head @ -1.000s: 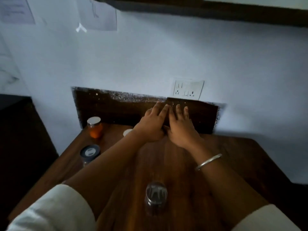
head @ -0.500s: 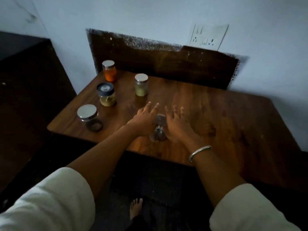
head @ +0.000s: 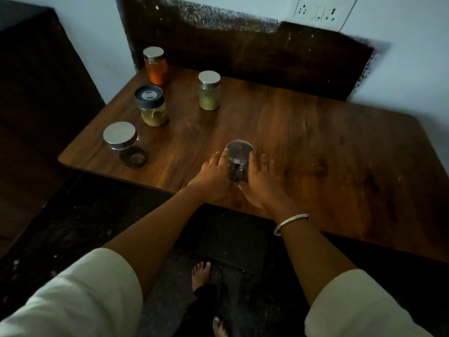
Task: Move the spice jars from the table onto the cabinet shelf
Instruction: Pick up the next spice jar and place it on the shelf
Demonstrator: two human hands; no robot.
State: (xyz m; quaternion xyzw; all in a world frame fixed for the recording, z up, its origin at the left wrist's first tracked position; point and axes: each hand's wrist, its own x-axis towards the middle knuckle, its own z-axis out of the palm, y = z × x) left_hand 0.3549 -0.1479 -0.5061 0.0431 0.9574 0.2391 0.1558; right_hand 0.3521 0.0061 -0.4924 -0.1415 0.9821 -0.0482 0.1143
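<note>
You have the dark jar (head: 239, 164) cupped between both hands near the front edge of the bench (head: 315, 142). Lift it straight up before you turn away; I cannot tell whether its base is on the wood or just off it. Carry it upright and hold the glass below the lid (head: 240, 150), so a loose lid cannot come away. The cabinet shelf is out of view and is probably a reach, so one palm under the base would be safer. As for the grip, your left hand (head: 213, 176) wraps the jar's left side and your right hand (head: 261, 183) its right, fingers curled close on the glass, both grasping it. Four more wait at the bench's left: orange jar (head: 156, 65), green jar (head: 209, 91), yellow jar (head: 151, 105), wide-lidded jar (head: 124, 144)
</note>
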